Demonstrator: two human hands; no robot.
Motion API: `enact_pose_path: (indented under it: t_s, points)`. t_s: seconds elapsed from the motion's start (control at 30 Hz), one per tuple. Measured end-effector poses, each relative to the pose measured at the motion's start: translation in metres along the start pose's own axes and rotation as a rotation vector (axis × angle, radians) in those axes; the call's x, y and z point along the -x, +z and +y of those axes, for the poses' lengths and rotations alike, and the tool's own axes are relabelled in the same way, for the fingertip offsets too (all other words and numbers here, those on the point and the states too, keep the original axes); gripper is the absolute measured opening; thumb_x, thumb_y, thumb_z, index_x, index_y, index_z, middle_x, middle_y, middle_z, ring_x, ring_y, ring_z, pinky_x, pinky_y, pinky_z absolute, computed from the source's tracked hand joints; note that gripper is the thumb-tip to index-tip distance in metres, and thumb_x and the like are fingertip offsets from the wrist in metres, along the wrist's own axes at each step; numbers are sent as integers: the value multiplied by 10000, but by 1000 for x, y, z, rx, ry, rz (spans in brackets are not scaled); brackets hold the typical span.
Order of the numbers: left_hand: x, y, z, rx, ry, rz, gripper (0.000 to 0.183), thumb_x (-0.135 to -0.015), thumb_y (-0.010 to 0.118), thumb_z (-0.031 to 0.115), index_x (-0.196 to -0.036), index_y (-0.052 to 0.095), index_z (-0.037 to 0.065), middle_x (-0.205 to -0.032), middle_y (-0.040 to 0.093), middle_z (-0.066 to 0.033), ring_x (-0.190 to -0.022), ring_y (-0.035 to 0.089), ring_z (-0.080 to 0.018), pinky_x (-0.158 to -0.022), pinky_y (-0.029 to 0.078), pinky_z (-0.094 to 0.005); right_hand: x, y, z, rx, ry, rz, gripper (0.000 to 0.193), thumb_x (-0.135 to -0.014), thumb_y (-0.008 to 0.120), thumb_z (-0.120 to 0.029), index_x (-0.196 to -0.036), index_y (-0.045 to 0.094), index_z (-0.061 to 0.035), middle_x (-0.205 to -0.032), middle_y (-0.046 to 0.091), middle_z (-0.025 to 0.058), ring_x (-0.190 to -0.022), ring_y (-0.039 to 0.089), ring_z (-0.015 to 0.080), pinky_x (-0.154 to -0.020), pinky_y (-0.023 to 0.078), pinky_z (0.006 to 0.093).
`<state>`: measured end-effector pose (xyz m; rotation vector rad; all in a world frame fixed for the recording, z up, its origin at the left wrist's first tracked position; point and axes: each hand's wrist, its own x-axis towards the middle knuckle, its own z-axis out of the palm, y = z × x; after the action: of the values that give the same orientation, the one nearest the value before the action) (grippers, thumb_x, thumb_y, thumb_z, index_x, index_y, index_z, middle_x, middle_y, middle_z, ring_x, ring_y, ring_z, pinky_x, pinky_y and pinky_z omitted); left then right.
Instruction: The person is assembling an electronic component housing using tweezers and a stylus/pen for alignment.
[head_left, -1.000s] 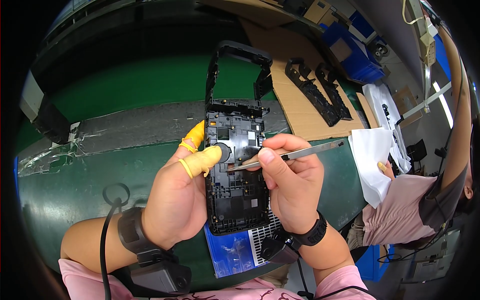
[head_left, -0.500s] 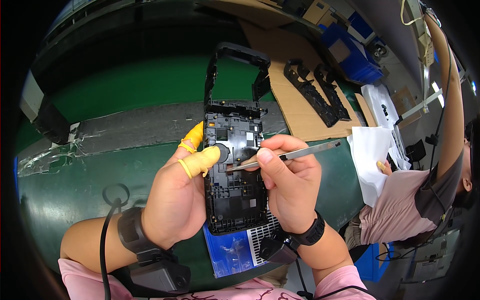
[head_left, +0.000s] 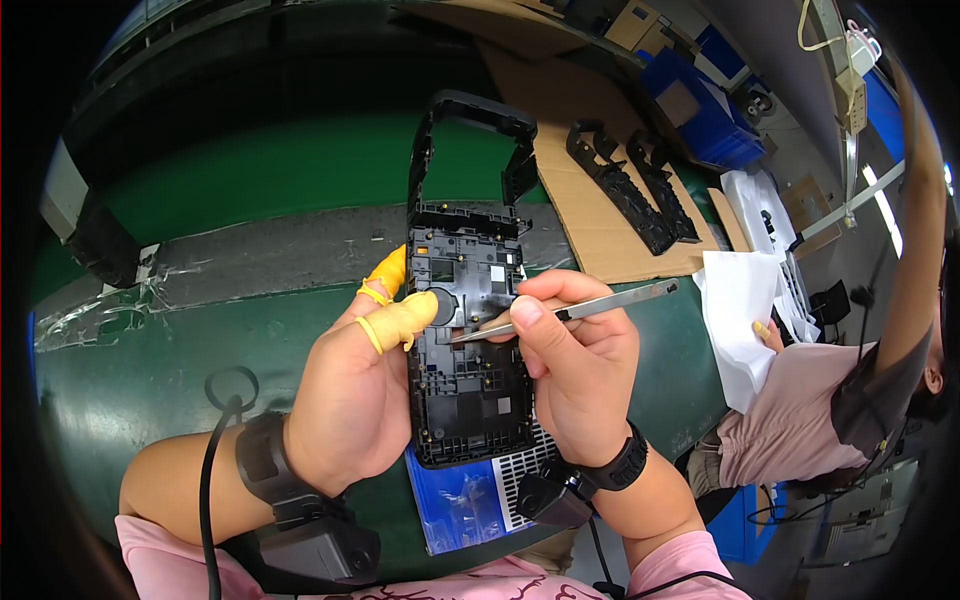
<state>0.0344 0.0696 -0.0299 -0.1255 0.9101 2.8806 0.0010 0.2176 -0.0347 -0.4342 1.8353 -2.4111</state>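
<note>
My left hand [head_left: 365, 375] grips the left side of a long black plastic housing [head_left: 470, 415], its thumb and a finger covered by yellow finger cots [head_left: 400, 322]. The thumb presses at a round dark disc [head_left: 443, 306] in the housing's middle. With a pinch, my right hand [head_left: 580, 365] holds metal tweezers [head_left: 610, 301]. Their tips rest at or just over the housing's inner face, below the disc; whether they hold anything is too small to tell. An open frame forms the housing's upper end, and small brass-coloured spots dot its inside.
Two black plastic frames [head_left: 640, 195] lie on a cardboard sheet [head_left: 600, 255] at the far right. Beneath the housing is a blue-and-white sheet [head_left: 455, 510]. A blue bin [head_left: 700, 105] stands behind. At right, another person [head_left: 790, 410] works beside white paper [head_left: 738, 310].
My hands, the housing and the tweezers have barely shifted, with the housing's top slightly lower. At right, the other person's raised arm has moved to the right.
</note>
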Motion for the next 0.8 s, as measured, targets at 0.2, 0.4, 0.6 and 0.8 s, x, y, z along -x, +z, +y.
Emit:
enact_pose_path:
  t_s: [0.2, 0.4, 0.6, 0.8]
  points:
    - [-1, 4, -2, -1, 5, 8, 398, -852, 455, 96, -1229, 356, 19, -1092, 522, -100, -982, 532, -178, -863, 433, -320, -1, -2, -3, 5, 0, 0, 179, -815, 605, -38, -973, 542, 16, -781, 626, 63, -664, 580, 60, -497, 389, 144]
    - [-1, 2, -2, -9, 7, 5, 399, -851, 452, 98, -1229, 354, 17, -1089, 526, -105, -979, 536, -179, -853, 441, -319, -1, -2, -1, 12, 0, 5, 171, -814, 606, -39, -966, 547, 15, -776, 626, 62, -655, 577, 54, -479, 370, 142]
    - [-1, 1, -3, -13, 15, 5, 398, -851, 448, 97, -1228, 354, 13, -1083, 529, -107, -968, 543, -181, -849, 444, -322, -1, 3, -1, 5, 3, 27, 170, -809, 606, -42, -959, 547, 13, -754, 609, 59, -599, 513, 45, -483, 351, 142]
    - [-1, 2, -2, -5, 6, 21, 390, -851, 444, 97, -1223, 357, 17, -1090, 528, -108, -973, 544, -186, -852, 445, -325, -2, 6, 0, -29, 11, 47, 165, -804, 612, -59, -944, 551, 5, -727, 598, 59, -529, 447, 32, -473, 322, 143]
